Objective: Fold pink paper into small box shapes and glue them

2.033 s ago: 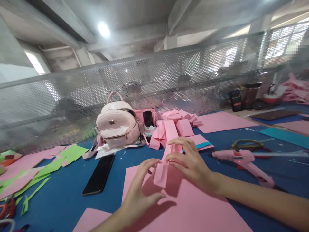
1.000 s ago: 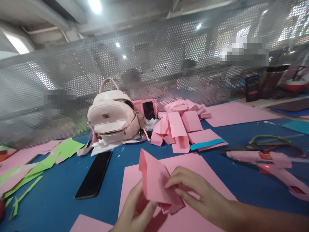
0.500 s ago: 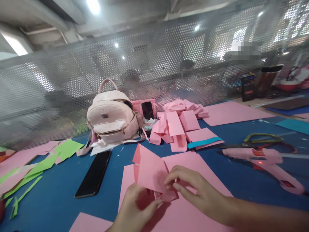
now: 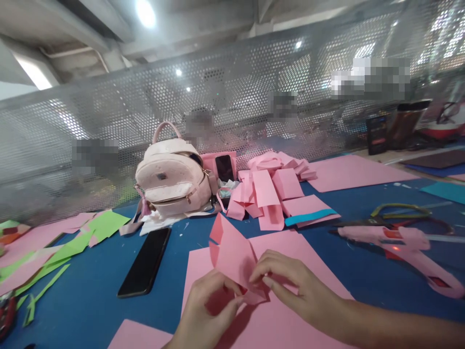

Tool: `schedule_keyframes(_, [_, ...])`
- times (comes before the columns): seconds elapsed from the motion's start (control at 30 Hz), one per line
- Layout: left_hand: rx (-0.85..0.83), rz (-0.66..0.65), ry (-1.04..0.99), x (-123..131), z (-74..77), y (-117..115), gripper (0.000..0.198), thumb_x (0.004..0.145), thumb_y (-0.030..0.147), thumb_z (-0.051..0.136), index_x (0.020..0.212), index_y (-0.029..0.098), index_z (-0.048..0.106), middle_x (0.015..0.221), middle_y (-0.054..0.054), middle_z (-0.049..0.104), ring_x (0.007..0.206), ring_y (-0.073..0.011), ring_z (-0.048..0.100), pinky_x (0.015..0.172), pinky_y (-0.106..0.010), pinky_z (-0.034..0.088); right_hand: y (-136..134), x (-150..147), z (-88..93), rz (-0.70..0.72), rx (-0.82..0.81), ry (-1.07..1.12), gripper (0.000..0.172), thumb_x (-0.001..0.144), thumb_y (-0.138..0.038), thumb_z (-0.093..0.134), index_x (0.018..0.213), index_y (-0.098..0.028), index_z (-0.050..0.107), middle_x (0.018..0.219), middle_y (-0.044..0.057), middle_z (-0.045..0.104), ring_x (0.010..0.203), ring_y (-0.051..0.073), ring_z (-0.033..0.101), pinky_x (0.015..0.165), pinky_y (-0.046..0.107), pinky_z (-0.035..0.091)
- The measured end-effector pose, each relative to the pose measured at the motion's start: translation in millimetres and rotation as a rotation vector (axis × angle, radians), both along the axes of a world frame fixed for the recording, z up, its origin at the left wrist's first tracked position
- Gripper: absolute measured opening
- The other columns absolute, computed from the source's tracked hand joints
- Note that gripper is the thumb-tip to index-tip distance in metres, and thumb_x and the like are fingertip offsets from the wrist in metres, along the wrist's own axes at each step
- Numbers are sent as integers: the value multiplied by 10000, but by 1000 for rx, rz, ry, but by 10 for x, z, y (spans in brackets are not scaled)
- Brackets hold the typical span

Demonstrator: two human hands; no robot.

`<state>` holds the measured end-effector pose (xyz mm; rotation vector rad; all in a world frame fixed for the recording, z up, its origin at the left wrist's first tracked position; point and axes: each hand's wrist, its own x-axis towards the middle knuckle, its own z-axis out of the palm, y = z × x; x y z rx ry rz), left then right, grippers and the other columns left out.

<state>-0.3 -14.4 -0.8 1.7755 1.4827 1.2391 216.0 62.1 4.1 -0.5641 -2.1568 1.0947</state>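
Pink folded paper piece (image 4: 234, 254), one, lower centre, pinched in bare left hand (image 4: 205, 305), touched by right hand (image 4: 292, 286), grip there unclear. One pink plastic glue gun (image 4: 409, 238), right. Blue tabletop (image 4: 94, 300); grey perforated-metal screen (image 4: 240, 92), upper frame.

Both hands (image 4: 205, 303) at folded pink paper (image 4: 234, 259), pink sheet (image 4: 279, 322) beneath, pink glue gun (image 4: 412, 240) at right

"What's different from 2 seconds ago?"
"The folded pink piece (image 4: 234, 257) now shows a broad, tilted face, its open end up and leftward; then, a narrow end pointed toward the person."
"And the hands?"
"The left hand (image 4: 204, 305) has brought its spread thumb in near its fingertips. The right hand (image 4: 292, 283) has come farther from the pink pile (image 4: 267, 186)."
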Motion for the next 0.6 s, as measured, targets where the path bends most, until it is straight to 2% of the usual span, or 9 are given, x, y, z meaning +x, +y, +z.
schedule_keyframes(0.13, [34,-21,15,0,-22,19,154,875,311,669,788,214,751,753,-21,760,703,-174,681,669,-238,517,4,-2,-22,6,9,1,254,1033,-257,425,1019,-241,678,890,42,631,791,178,585,719,297,497])
schedule_keyframes(0.43, [23,-19,-9,5,29,32,149,881,268,686,779,231,788,741,-11,762,691,-167,668,697,-236,515,7,-25,24,49,28,33,223,1038,-240,435,993,-238,653,921,31,639,872,174,580,791,297,471])
schedule_keyframes(0.6, [13,-34,-5,-11,-6,28,120,870,233,687,773,215,756,764,-6,757,719,-166,680,700,-230,493,7,-21,23,60,53,48,212,1013,-174,463,1007,-244,663,920,21,627,878,163,583,806,288,467])
